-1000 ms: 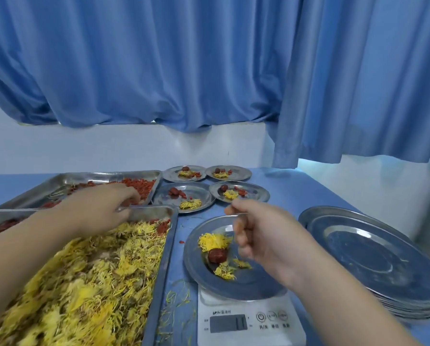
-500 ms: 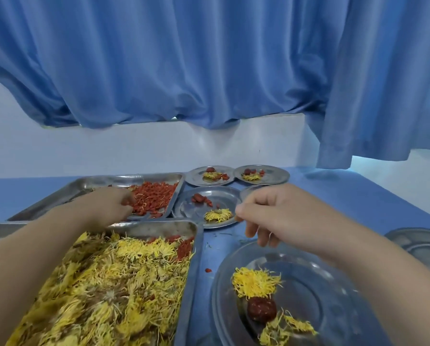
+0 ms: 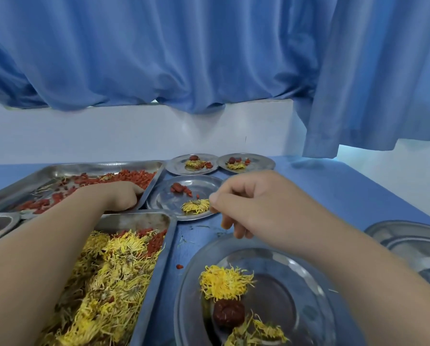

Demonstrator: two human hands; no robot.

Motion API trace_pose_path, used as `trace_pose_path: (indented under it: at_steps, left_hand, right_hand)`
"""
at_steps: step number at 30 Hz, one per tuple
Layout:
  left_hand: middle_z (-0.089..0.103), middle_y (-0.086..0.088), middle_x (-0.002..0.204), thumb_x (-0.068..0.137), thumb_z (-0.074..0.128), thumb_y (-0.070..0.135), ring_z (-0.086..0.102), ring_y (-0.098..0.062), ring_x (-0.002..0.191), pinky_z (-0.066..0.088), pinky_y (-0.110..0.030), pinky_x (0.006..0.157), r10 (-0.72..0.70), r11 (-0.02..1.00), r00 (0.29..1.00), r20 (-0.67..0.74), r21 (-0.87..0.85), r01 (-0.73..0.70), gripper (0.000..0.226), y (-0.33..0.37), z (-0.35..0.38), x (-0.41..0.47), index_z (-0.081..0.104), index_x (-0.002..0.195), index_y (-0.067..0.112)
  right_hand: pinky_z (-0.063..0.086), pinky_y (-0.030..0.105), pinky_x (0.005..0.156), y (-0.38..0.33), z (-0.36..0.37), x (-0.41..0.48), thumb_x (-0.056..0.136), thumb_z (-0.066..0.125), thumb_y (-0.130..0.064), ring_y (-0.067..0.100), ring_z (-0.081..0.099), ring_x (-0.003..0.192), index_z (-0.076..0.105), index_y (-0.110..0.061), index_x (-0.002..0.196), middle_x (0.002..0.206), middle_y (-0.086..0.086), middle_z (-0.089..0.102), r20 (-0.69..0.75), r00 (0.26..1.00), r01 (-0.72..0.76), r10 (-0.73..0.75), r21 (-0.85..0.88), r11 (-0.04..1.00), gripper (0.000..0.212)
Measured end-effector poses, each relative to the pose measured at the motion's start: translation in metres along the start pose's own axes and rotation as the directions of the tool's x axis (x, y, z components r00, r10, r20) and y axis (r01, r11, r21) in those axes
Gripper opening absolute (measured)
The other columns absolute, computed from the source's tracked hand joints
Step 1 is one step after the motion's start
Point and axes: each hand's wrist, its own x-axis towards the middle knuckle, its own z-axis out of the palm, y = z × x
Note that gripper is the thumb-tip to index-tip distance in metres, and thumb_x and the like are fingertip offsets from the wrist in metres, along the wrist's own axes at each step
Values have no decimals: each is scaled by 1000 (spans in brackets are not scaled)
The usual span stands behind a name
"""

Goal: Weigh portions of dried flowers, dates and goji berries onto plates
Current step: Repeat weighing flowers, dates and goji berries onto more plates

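Left hand (image 3: pixel 119 196) digs into goji berries (image 3: pixel 134 177), fingers hidden, likely gathering a portion; right hand (image 3: pixel 254 206) hovers above near plate (image 3: pixel 296 270), fingers (image 3: pixel 224 197) pressed together, seemingly empty.

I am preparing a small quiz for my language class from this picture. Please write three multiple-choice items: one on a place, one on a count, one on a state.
1. Where is the left hand?
A. In the goji berry tray
B. On a cup
C. In a pocket

2. How many dates lie on the nearest plate?
A. None
B. One
C. Four

3. In what state is the nearest tray?
A. Empty
B. Covered by a lid
C. Heaped with yellow flowers

Answers:
1 A, as its fingers reach down into that tray.
2 B, as only one dark red fruit shows there.
3 C, as the pile spreads across it.
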Motion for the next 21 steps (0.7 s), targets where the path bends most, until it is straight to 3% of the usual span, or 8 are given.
trace_pose_path:
  at_steps: [2,6,7,9,12,15,18,21]
  left_hand:
    - [69,4,103,86,40,-3,60,-15,96,42,-36,89,2,1000,999,38,5,-2,46,-1,-1,-1,72,92,30]
    - [66,14,103,90,43,1,59,-10,99,43,-35,95,19,996,995,97,87,-27,42,-3,-9,-10,68,100,34]
    - [66,15,100,90,45,1,60,-8,96,45,-33,92,23,993,994,108,110,-35,40,-2,-12,-12,67,97,33]
    - [65,17,86,88,48,-1,60,-3,80,47,-23,71,22,990,996,81,136,-33,38,-1,-16,-13,66,86,33]
    - [65,7,78,85,50,-4,59,-10,62,42,-17,47,-11,989,999,48,148,4,36,1,-16,-12,65,81,28]
    - [70,-8,88,82,47,-5,65,-28,72,52,-31,59,-42,989,997,71,147,32,36,-2,-16,-8,67,83,26]
    - [60,-14,81,77,42,-5,49,-24,60,43,-28,49,-79,990,991,112,122,66,37,-7,-19,-6,65,82,22]
    - [60,-14,79,77,45,-5,46,-22,56,40,-26,48,-96,992,991,89,89,88,36,-12,-18,-4,68,81,23]
  right_hand:
    - [57,31,60,-1,-1,-1,87,58,-41,11,65,56,67,-19,78,69,-8,71,-8,1000,14,-14,-17,1000,26]
    - [57,30,61,-4,-5,-2,87,58,-42,4,63,54,68,-17,79,72,-5,71,-13,1000,5,-5,-2,1000,27]
    - [57,30,61,-4,-6,-2,87,57,-41,3,62,54,68,-17,79,73,-4,71,-13,1000,4,-4,-5,1000,28]
    - [55,29,60,-5,-7,-1,87,57,-41,2,62,54,67,-16,78,75,0,71,-16,1000,1,-1,-13,1000,28]
    - [52,25,57,-4,-8,-1,88,57,-41,1,62,54,67,-15,79,75,1,71,-24,1000,1,-2,-23,1000,29]
    - [51,23,55,-4,-9,-1,87,58,-40,3,63,55,68,-14,79,75,1,70,-42,999,14,-15,-30,999,29]
    - [53,27,58,-3,-10,1,87,59,-38,5,63,54,68,-14,78,74,1,70,-57,998,27,-28,-22,999,28]
    - [55,31,62,-2,-11,1,88,59,-38,11,65,58,69,-14,77,74,1,70,-61,997,37,-39,-28,999,28]
